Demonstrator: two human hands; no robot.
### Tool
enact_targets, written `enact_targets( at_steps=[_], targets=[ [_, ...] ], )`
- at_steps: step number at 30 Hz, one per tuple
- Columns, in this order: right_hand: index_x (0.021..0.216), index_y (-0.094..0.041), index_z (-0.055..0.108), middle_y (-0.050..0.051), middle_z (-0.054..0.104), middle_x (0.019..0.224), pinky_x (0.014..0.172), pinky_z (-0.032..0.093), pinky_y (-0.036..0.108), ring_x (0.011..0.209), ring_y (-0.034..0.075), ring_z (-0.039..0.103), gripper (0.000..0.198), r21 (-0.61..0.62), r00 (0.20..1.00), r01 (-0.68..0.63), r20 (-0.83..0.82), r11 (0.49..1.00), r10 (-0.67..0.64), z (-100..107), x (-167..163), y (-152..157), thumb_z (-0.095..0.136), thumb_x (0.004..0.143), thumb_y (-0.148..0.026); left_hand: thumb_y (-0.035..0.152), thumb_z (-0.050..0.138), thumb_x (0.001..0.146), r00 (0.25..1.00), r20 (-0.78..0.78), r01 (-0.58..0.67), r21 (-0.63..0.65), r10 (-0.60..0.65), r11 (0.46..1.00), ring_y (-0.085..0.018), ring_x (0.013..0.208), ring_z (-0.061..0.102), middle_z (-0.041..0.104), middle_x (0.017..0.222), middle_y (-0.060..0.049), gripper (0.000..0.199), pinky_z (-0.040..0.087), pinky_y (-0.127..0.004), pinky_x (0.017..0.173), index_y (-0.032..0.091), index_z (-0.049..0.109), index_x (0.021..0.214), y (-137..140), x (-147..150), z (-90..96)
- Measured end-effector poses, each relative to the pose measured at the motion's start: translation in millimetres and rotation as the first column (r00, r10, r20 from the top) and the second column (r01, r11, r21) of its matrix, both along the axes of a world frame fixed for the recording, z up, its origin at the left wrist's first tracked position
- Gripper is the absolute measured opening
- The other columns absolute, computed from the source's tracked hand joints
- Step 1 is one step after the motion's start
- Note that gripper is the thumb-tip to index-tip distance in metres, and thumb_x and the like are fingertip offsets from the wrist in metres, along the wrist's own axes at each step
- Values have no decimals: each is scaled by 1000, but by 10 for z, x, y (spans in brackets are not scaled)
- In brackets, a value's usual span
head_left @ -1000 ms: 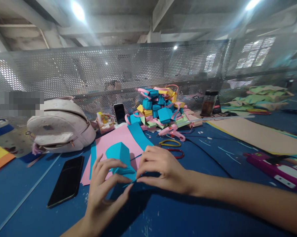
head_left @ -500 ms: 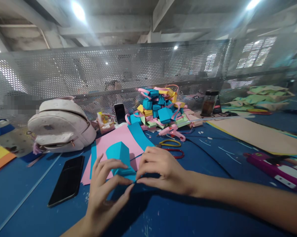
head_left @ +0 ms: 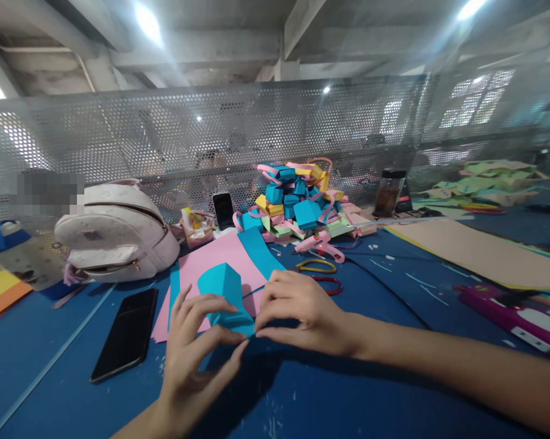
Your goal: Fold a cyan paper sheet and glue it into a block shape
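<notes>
A folded blue paper box (head_left: 221,283) is held between my two hands, its nearer edge bent into a flap. My left hand (head_left: 202,341) pinches that flap from the left, thumb below and fingers along the side. From the right, my right hand (head_left: 297,311) pinches the flap's corner between thumb and forefinger. Under and behind the box lie pink paper sheets (head_left: 211,250) and a blue sheet (head_left: 260,256). Scissors (head_left: 318,266) with yellow and red handles rest just beyond my right hand. Part of the box is hidden by my left fingers.
A pink glue gun (head_left: 321,245) lies before a pile of coloured paper boxes (head_left: 297,204). On the left are a black phone (head_left: 126,332), a white backpack (head_left: 119,238) and a bottle (head_left: 23,259). A magenta power strip (head_left: 513,317) and paper sheets (head_left: 476,247) are at right.
Both hands keep their pinch on the blue paper box with barely any movement. The whole view has shifted very slightly.
</notes>
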State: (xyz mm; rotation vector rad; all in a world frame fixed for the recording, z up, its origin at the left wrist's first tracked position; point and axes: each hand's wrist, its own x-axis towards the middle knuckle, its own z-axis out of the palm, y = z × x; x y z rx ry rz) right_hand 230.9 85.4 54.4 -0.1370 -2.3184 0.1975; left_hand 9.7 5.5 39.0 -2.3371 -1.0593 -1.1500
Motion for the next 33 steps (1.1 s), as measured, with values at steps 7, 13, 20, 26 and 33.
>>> enact_targets(
  at_steps=[7,13,20,26,33],
  targets=[
    [87,-18,69,4,66,84,71,42,30,81,16,54,12,19,1000,8,3,1000,-8,2,-3,-37,64,92,-27,15,68,81,1000,-12,-23,-4,23,1000,-23,100,60,64,103,-2,13,27,-56,110,28,66,83,7,-8,-14],
    [88,-19,69,3,65,84,71,42,30,81,16,54,12,24,999,24,27,999,-25,-1,-3,-66,64,92,-29,13,69,80,1000,-1,-11,-17,11,1000,-23,101,59,64,104,-3,15,28,-58,109,28,66,84,-8,7,-20],
    [88,-18,69,2,64,84,70,41,29,80,15,53,11,32,1000,13,9,999,-14,-4,-7,-50,65,91,-28,13,68,82,1000,15,-22,-26,23,999,-24,102,58,63,104,-3,15,28,-59,108,27,64,83,-21,35,-6],
    [86,-18,69,3,65,82,71,41,30,80,16,53,10,23,1000,16,-2,1000,-16,4,-3,-38,67,90,-27,13,68,82,999,15,-47,-55,48,997,-24,103,58,63,105,-3,15,28,-59,108,27,63,84,-12,40,-7],
    [87,-19,70,3,66,85,74,42,30,84,16,55,9,31,999,28,19,999,-29,43,23,42,66,91,-26,13,68,82,999,18,-33,-49,34,998,-23,103,57,61,106,-5,15,26,-56,109,24,62,89,18,0,-21]
  ],
)
